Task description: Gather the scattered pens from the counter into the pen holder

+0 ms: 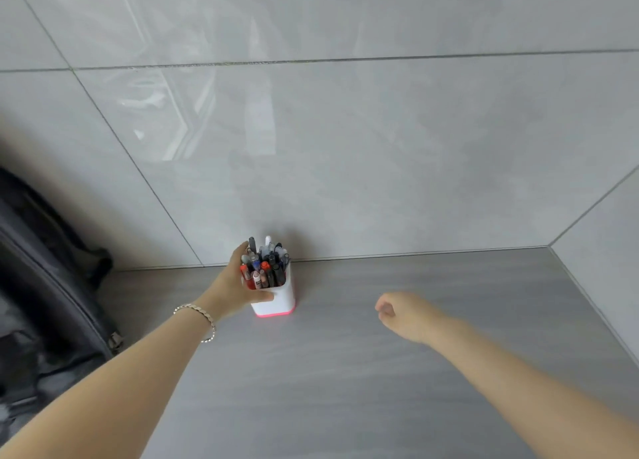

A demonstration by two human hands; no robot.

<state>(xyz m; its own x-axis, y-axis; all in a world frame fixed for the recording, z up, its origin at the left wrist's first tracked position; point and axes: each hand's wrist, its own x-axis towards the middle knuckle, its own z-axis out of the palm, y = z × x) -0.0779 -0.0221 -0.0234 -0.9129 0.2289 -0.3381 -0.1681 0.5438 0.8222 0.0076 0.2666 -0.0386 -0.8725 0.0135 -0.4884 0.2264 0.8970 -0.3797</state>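
A white pen holder with a pink base stands upright on the grey counter, close to the tiled wall. Several pens, black, red, blue and clear, stick up out of it. My left hand grips the holder from its left side, thumb across the front face and fingers behind. A thin bracelet sits on that wrist. My right hand hovers over the counter to the right of the holder, fingers curled, holding nothing. No loose pens show on the counter.
A dark grey bag fills the left edge beside the counter. Glossy grey wall tiles rise right behind the holder, and a side wall closes the counter at the right.
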